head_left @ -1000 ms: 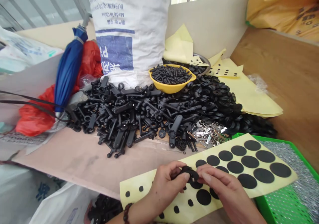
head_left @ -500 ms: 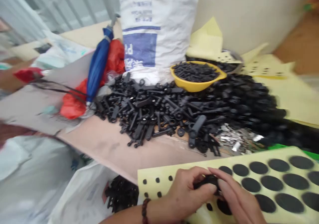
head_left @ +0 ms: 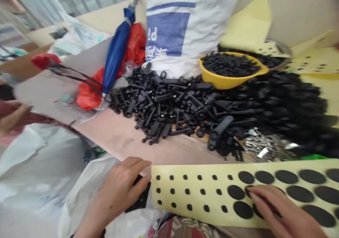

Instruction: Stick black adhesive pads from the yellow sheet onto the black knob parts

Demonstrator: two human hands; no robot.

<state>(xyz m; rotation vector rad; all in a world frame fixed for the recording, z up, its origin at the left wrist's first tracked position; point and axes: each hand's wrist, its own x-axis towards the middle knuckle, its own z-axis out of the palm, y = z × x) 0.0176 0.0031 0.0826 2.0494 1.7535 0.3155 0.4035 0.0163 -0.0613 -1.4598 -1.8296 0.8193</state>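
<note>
A pale yellow sheet [head_left: 190, 185] lies in front of me, with rows of small black dots on its left part and large black round stickers [head_left: 243, 209] on its right part. My right hand [head_left: 286, 209] is over the sheet, thumb and forefinger closed at the edge of one round sticker. My left hand [head_left: 122, 185] is beside the sheet's left edge, above an opened white bag [head_left: 79, 195]. Its thumb and fingers are apart, and I see nothing held. Dark parts show in the bag beneath it, partly hidden by the hand.
Black plastic parts [head_left: 169, 107] are heaped across the table, with small metal pieces [head_left: 262, 148] at their front. Behind stand a yellow basin [head_left: 225, 81] of black pieces and a large white sack [head_left: 203, 26]. A blue umbrella [head_left: 116, 51] lies left. Another person's arm [head_left: 13, 119] shows far left.
My hands have separated. The left moved left to the bag, and the dark part it held no longer shows in it. The right moved onto a round sticker. The view shifted left.
</note>
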